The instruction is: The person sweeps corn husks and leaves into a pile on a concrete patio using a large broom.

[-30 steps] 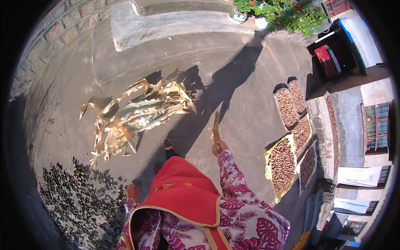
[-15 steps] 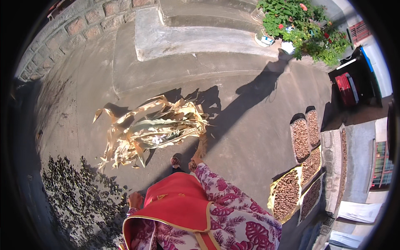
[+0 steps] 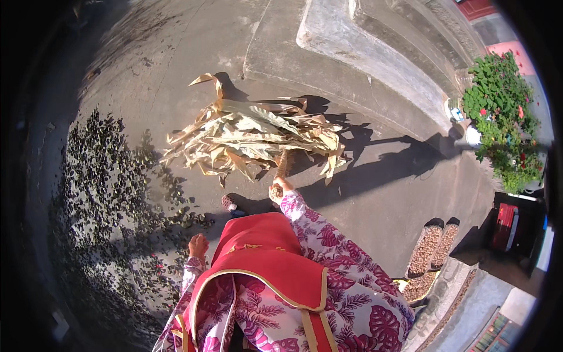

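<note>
A heap of dry corn leaves and stalks (image 3: 252, 132) lies on the concrete ahead of me. My right hand (image 3: 282, 186) is closed around the handle of what looks like a straw hand broom (image 3: 282, 163). The bound handle end pokes out of my fist toward me. Beyond the fist, its brown bristle end reaches the near edge of the heap and partly overlaps it. At my left side, my left hand (image 3: 198, 246) hangs with curled fingers, and no object shows in it. One patterned shoe (image 3: 229, 202) peeks out left of the red apron (image 3: 258, 234).
Dark dried leaves or pods (image 3: 111, 188) are spread over the ground on the left. Concrete steps (image 3: 346, 47) rise at the far right, with flowering potted plants (image 3: 498, 111) beside them. Several trays of nuts or similar pieces (image 3: 425, 249) lie at the right.
My view has swung left, so steps, plants and trays sit further right. The leaf heap looks more gathered. My right hand still grips the broom, now closer to the heap.
</note>
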{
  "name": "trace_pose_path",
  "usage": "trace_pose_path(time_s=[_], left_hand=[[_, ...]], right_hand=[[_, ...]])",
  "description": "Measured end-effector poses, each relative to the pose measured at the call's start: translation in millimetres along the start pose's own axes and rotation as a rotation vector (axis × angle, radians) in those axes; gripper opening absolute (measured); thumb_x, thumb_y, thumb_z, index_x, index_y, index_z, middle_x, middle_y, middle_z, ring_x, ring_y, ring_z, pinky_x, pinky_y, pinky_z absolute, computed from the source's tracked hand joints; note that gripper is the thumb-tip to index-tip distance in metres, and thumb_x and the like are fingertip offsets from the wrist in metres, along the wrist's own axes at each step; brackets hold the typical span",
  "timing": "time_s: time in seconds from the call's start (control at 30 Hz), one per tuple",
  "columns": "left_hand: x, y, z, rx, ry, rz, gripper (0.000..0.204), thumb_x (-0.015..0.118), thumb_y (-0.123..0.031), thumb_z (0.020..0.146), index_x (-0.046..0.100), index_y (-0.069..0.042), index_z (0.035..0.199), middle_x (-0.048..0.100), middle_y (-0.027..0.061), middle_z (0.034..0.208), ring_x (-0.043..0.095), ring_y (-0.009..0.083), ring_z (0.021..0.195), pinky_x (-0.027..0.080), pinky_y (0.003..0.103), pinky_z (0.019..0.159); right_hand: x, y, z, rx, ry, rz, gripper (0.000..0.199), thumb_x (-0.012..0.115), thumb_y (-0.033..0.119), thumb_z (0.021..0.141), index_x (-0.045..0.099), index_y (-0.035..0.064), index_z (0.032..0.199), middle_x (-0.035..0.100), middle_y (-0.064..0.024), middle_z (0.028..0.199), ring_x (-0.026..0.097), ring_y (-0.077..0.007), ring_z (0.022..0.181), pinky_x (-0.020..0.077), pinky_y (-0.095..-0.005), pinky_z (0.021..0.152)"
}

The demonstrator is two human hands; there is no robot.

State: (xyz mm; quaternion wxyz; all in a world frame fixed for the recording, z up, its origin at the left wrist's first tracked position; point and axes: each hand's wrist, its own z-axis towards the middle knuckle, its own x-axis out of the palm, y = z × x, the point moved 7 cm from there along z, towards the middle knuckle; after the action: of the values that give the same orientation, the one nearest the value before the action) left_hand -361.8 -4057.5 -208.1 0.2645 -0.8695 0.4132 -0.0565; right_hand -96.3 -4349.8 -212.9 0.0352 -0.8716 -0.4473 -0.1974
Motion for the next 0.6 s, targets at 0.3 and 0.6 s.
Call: trace_pose_path(time_s=[0.3, 0.6], left_hand=[[-61.4, 26.6, -11.9, -0.141, -0.133, -0.162, 0.021, 0.049, -0.022, 0.075, 0.051, -0.009, 0.091, 0.054, 0.0035, 0.077, 0.052, 0.0117, 0.061, 0.040, 0.022, 0.050], [-87.2, 20.1, -21.4, -0.168, -0.190, -0.162, 0.026, 0.048, -0.024, 0.076, 0.050, -0.008, 0.096, 0.054, 0.0039, 0.081, 0.052, 0.0128, 0.065, 0.040, 0.023, 0.055]], right_hand=[[204.6, -40.9, 55.9, 0.092, 0.316, -0.072, 0.015, 0.057, 0.012, 0.065, 0.047, 0.0080, 0.076, 0.047, -0.0047, 0.064, 0.048, -0.0184, 0.055, 0.0420, -0.0290, 0.049], [348.4, -37.9, 39.5, -0.176, 0.708, -0.458, 0.025, 0.050, 0.018, 0.069, 0.043, 0.0034, 0.088, 0.048, -0.0081, 0.066, 0.048, -0.0145, 0.048, 0.0407, -0.0250, 0.043]])
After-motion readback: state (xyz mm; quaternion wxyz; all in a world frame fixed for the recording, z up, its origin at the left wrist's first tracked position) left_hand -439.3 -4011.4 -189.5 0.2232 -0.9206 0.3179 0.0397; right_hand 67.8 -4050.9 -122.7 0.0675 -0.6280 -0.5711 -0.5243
